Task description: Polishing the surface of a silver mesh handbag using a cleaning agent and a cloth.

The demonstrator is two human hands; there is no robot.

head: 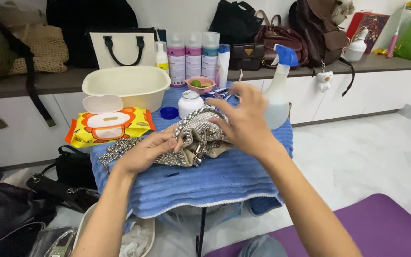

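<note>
Bag: silver beaded bag (193, 138) lies mid-frame on a blue towel (215, 178), tan lining showing.
Left hand: left hand (148, 151) pinches the bag's near edge between thumb and fingers.
Right hand: right hand (243, 121) rests over the bag's right side, fingers bent and gripping the beaded handle.
Chain: chain (120, 148) trails left of the bag onto the towel.
Wipes: yellow wipes pack (108, 126), lid flipped up, left of centre.
Jar: white jar (190, 103) just behind the bag, blue cap (169, 113) beside it.
Spray bottle: spray bottle (278, 90) behind the right hand.
Basin: cream basin (127, 85), upper left of centre.
Bottles: bottles (193, 57) stand at top centre.
</note>
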